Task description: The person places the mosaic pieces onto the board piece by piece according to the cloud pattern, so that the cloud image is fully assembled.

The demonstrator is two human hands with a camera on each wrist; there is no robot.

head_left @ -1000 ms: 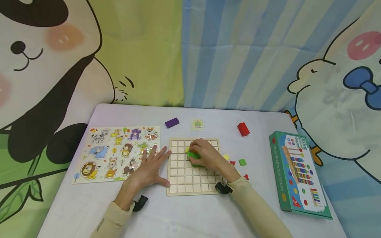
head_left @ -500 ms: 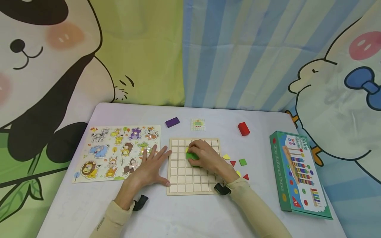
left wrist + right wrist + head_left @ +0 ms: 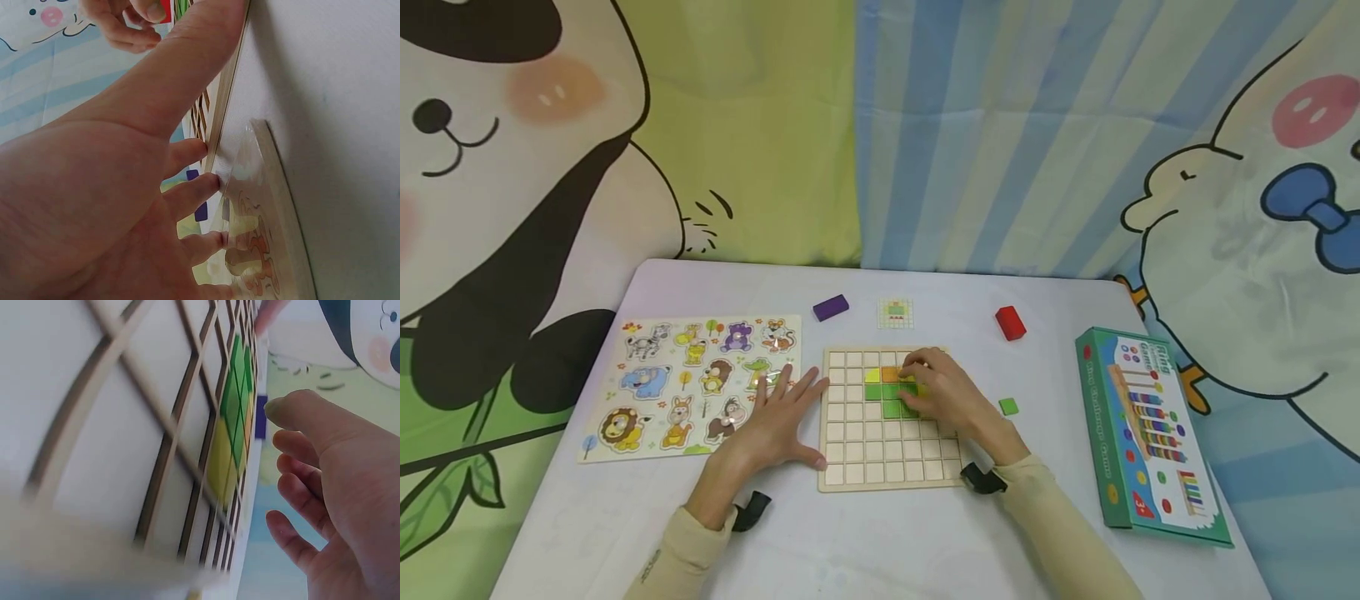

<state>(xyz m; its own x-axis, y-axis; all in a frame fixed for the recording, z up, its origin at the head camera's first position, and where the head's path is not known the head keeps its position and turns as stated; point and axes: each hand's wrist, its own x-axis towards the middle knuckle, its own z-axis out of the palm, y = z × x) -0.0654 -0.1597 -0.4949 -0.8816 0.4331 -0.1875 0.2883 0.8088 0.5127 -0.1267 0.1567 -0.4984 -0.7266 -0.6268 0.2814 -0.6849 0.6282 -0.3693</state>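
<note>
The wooden grid board [image 3: 853, 454] lies on the table, with green tiles [image 3: 891, 391], a yellow tile [image 3: 872, 375] and an orange tile [image 3: 890, 374] set in its upper middle squares. My right hand [image 3: 951, 400] is over the board's right part, beside these tiles and partly covering them. In the right wrist view its fingers are loosely bent with nothing visible between them. My left hand [image 3: 775, 429] lies with fingers spread at the board's left edge, its thumb by the board's side and its fingers over the animal puzzle [image 3: 606, 392].
A small pattern card [image 3: 897, 314] lies behind the board, between a purple block [image 3: 831, 307] and a red block [image 3: 1011, 323]. One loose green tile [image 3: 1008, 406] sits to the right. Farther right lies a green game box [image 3: 1150, 442].
My right hand has moved right from the green tiles, uncovering several green tiles, a yellow one and an orange one. It now hides the small loose pieces beside the board. My left hand stays put.
</note>
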